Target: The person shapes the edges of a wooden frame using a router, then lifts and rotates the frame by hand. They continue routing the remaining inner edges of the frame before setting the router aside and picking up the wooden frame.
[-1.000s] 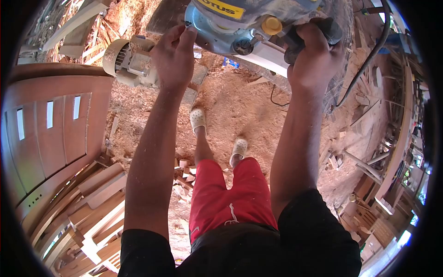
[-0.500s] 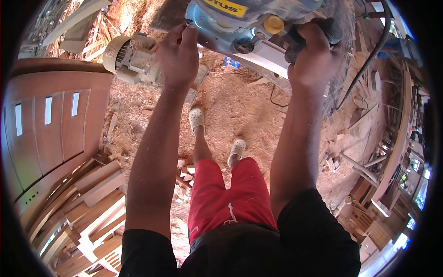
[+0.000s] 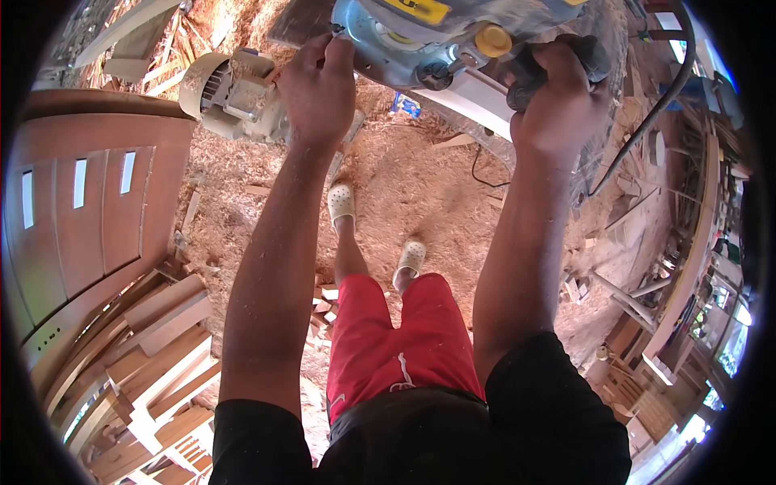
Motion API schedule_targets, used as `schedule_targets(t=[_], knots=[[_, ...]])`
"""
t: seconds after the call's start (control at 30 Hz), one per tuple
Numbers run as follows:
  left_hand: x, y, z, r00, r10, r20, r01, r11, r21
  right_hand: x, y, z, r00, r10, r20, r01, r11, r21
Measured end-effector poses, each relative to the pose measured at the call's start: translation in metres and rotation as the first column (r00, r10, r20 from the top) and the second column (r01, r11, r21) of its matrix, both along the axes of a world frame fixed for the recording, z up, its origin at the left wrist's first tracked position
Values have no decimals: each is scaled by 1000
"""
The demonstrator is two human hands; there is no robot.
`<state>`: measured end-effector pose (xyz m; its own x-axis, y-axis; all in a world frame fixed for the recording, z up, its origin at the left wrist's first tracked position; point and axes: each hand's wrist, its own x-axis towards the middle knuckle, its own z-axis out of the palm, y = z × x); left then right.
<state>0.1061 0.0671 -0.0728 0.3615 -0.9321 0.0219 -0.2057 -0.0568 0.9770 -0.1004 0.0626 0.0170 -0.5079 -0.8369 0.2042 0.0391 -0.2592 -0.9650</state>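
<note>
My right hand [image 3: 558, 97] is clamped around the black handle [image 3: 594, 52] of the blue metal power tool with yellow knob [image 3: 404, 48], high before me, while my left hand [image 3: 319, 89] pinches its base rim, and I judge a firm, level hold is best.

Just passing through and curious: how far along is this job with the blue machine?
Done: wood shavings blanket the floor, so plenty of cutting seems finished. In hand: the left hand steadies the blue power tool at its base, and the right hand grips its black handle. Left: hard to judge; what the tool works on lies mostly beyond the frame.
</note>
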Motion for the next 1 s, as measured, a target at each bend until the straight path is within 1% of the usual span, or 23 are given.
schedule_targets(t=[0.03, 0.13, 0.23, 0.33, 0.43, 0.47, 0.53, 0.57, 0.6, 0.63, 0.67, 0.7, 0.73, 0.83, 0.9, 0.93, 1.0], knots=[[0, 0, 2, 1000, -3, 8, 3, 1000, 5, 1, 0, 0, 1000, -23, 9, 23, 1000, 4], [0, 0, 4, 1000, 10, 22, -11, 1000, 26, -4, 0, -3, 998, 2, -56, -1, 1000, 16], [10, -6, -12, 987, -43, -156, 39, 999, -29, 2, 3, 3, 998, 13, -62, -11, 999, 39], [34, -10, -1, 949, -235, -209, 256, 964, 78, 2, -1, 5, 969, -64, -240, 64, 998, -5], [38, -18, 7, 931, -337, -144, 342, 940, 10, 8, 0, 7, 966, -128, -225, 139, 990, 35], [40, -21, 19, 917, -392, -70, 398, 906, 141, 8, 1, 7, 970, -114, -216, 132, 989, 70], [47, -24, 55, 853, -517, 67, 454, 800, 392, 6, 3, 3, 970, -98, -223, 114, 992, 56], [49, -24, 54, 897, -423, -130, 442, 847, 294, 7, 2, 4, 970, -97, -221, 108, 993, 38], [49, -24, 40, 882, -335, -330, 412, 890, 198, 10, 3, 11, 969, -87, -231, 109, 990, 84], [50, -26, 33, 812, -257, -525, 365, 924, 113, 12, 5, 18, 968, -77, -239, 111, 985, 132], [52, -30, 40, 828, -271, -491, 384, 912, 144, 12, 4, 18, 976, -70, -206, 83, 995, 59], [54, -34, 48, 842, -284, -458, 399, 900, 176, 7, 3, 9, 950, -90, -298, 111, 992, 55], [56, -38, 53, 855, -294, -426, 410, 887, 211, 3, 2, 3, 938, -93, -333, 109, 994, 29], [63, -55, 42, 878, -369, -305, 440, 874, 209, 8, 1, 7, 921, -137, -366, 138, 990, -22], [60, -68, 39, 885, -435, -164, 461, 868, 185, 8, 5, 9, 913, -122, -390, 133, 991, 3], [60, -72, 36, 882, -465, -78, 471, 865, 171, 5, 9, 9, 908, -83, -411, 109, 993, 41], [63, -76, 16, 878, -421, -229, 440, 897, 38, 4, 8, 6, 911, -86, -402, 123, 990, 67]])
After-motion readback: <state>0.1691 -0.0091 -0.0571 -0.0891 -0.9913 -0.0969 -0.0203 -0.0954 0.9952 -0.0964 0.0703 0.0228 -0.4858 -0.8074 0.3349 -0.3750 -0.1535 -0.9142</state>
